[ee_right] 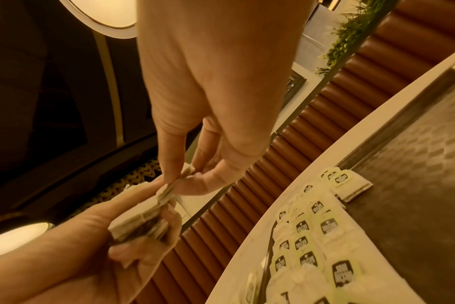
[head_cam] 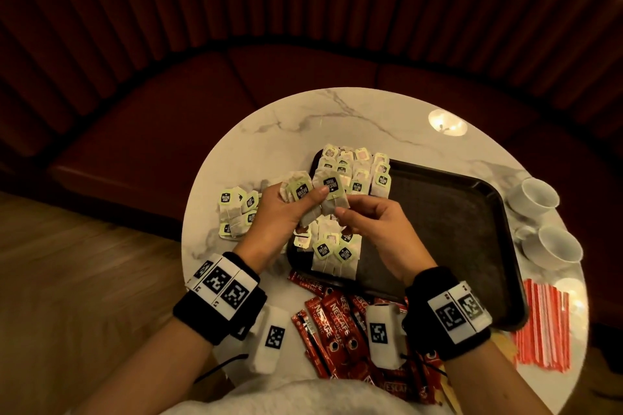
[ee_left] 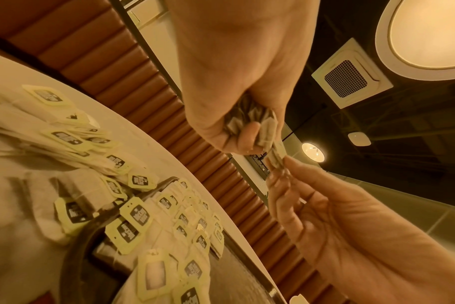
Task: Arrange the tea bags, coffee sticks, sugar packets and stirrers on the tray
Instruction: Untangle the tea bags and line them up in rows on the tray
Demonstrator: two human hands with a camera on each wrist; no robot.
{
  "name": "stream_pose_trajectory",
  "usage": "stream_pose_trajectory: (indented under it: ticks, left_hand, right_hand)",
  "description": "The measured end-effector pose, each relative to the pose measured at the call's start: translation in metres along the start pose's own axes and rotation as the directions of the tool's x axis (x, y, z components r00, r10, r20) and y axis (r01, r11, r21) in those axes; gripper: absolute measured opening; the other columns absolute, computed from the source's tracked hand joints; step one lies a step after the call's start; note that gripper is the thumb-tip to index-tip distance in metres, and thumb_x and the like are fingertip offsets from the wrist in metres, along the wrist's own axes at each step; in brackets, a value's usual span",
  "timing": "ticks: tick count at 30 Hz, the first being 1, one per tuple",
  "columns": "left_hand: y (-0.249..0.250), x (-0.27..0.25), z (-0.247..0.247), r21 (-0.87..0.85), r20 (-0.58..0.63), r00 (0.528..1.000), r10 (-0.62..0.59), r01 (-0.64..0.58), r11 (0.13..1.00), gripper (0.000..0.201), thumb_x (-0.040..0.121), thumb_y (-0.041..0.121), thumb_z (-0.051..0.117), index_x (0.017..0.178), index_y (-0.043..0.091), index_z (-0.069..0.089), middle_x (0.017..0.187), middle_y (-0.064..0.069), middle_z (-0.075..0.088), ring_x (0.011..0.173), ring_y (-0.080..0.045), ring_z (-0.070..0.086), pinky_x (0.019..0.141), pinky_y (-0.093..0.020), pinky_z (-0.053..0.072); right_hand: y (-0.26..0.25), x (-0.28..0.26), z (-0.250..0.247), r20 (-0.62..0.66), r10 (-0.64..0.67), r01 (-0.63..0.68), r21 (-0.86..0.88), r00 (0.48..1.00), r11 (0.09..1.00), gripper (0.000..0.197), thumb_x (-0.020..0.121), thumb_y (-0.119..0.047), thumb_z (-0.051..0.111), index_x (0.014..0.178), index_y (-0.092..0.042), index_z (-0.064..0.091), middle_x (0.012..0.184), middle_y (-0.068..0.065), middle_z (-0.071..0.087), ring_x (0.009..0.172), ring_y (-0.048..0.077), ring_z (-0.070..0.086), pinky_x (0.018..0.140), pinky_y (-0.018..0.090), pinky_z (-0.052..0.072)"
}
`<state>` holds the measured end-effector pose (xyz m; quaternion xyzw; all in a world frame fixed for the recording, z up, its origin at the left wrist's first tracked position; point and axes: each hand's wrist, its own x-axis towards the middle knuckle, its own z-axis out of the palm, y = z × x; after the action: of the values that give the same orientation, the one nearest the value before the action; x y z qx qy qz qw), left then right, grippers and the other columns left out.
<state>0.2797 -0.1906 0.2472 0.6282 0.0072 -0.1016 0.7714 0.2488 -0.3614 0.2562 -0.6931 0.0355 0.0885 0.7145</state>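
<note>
A round marble table point(head_cam: 296, 118) is carrying a dark tray point(head_cam: 472, 246), with tea bags point(head_cam: 354, 168) lying in rows along the tray's nine o'clock side and coffee sticks point(head_cam: 333, 320) sitting at six o'clock. Above the tray, the left hand point(head_cam: 276, 209) is gripping a small stack of tea bags point(head_cam: 300, 190) in curled fingers. The right hand point(head_cam: 374, 222) is pinching what looks like a single tea bag point(head_cam: 332, 194) between thumb and fingertips.
</note>
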Motion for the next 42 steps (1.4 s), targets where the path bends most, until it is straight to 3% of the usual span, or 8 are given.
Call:
stream_pose_trajectory:
  ticks: [5,14,19,22,25,29,36,42]
  left_hand:
    - [-0.002,-0.001,0.0,0.055,0.022,1.0,0.021,-0.022,0.998,0.02,0.089,0.014,0.068,0.103,0.0,0.07,0.079,0.0,0.075,0.07,-0.01,0.07,0.06,-0.017,0.051]
    - [-0.011,0.002,-0.002,-0.002,-0.03,0.995,-0.092,0.092,0.996,0.012,0.086,0.018,0.071,0.097,0.011,0.07,0.071,0.005,0.071,0.053,-0.005,0.056,0.041,-0.017,0.039]
    - [-0.018,0.003,-0.01,-0.066,-0.053,0.991,-0.125,0.121,0.99,0.024,0.079,0.028,0.074,0.093,0.009,0.069,0.081,-0.016,0.058,0.054,-0.013,0.045,0.04,-0.02,0.034]
    - [-0.019,0.002,-0.012,-0.048,-0.049,0.988,-0.148,0.146,0.988,0.019,0.085,0.025,0.071,0.092,0.008,0.066,0.062,-0.004,0.053,0.044,-0.008,0.04,0.038,-0.018,0.032]
    - [-0.021,0.002,-0.013,-0.025,-0.057,0.986,-0.157,0.156,0.987,0.014,0.089,0.021,0.068,0.091,0.008,0.064,0.051,0.007,0.054,0.041,-0.006,0.041,0.037,-0.017,0.032]
    - [-0.024,0.003,-0.017,-0.014,-0.085,0.984,-0.154,0.153,0.988,0.01,0.088,0.021,0.069,0.088,0.011,0.066,0.055,0.006,0.059,0.042,-0.006,0.044,0.039,-0.017,0.033]
    - [-0.028,0.004,-0.021,0.013,-0.116,0.978,-0.171,0.174,0.985,0.019,0.078,0.034,0.075,0.089,0.019,0.071,0.072,-0.008,0.059,0.048,-0.012,0.044,0.042,-0.021,0.035]
    - [-0.024,0.005,-0.018,0.021,-0.106,0.976,-0.188,0.192,0.981,0.027,0.08,0.035,0.071,0.087,0.009,0.065,0.063,-0.002,0.057,0.043,-0.008,0.044,0.038,-0.019,0.035]
  right_hand:
    - [0.0,-0.001,-0.007,-0.037,0.014,-0.016,-0.06,0.999,0.998,0.024,0.087,-0.025,0.07,0.111,-0.02,0.071,0.105,0.0,0.074,0.094,0.01,0.069,0.075,0.022,0.055]
    - [0.019,0.013,-0.032,-0.175,0.056,-0.067,-0.062,0.983,0.996,0.012,0.091,-0.008,0.065,0.101,-0.007,0.072,0.093,0.002,0.074,0.081,0.008,0.068,0.071,0.018,0.053]
    - [0.053,0.053,-0.081,-0.499,0.17,-0.194,0.004,0.85,0.981,0.007,0.093,-0.002,0.062,0.095,-0.005,0.069,0.088,0.006,0.069,0.072,0.011,0.062,0.059,0.013,0.053]
    - [0.078,0.078,-0.106,-0.583,0.228,-0.321,-0.061,0.78,0.945,0.011,0.091,-0.004,0.066,0.082,-0.01,0.07,0.089,0.012,0.069,0.069,0.014,0.06,0.068,0.023,0.056]
    - [0.091,0.092,-0.113,-0.57,0.271,-0.399,-0.11,0.776,0.91,0.009,0.088,-0.007,0.07,0.081,-0.012,0.073,0.084,0.009,0.071,0.072,0.016,0.063,0.088,0.038,0.057]
    - [0.094,0.102,-0.107,-0.559,0.261,-0.406,-0.151,0.787,0.901,0.008,0.086,-0.008,0.074,0.081,-0.014,0.07,0.082,0.008,0.07,0.07,0.016,0.065,0.088,0.038,0.058]
    - [0.095,0.11,-0.107,-0.565,0.237,-0.398,-0.18,0.791,0.899,0.036,0.089,-0.016,0.068,0.123,-0.007,0.064,0.105,0.008,0.068,0.09,0.019,0.065,0.094,0.038,0.055]
    - [0.086,0.113,-0.1,-0.462,0.316,-0.394,-0.081,0.829,0.916,0.032,0.096,-0.004,0.056,0.127,-0.001,0.059,0.11,0.012,0.064,0.099,0.02,0.058,0.071,0.021,0.049]
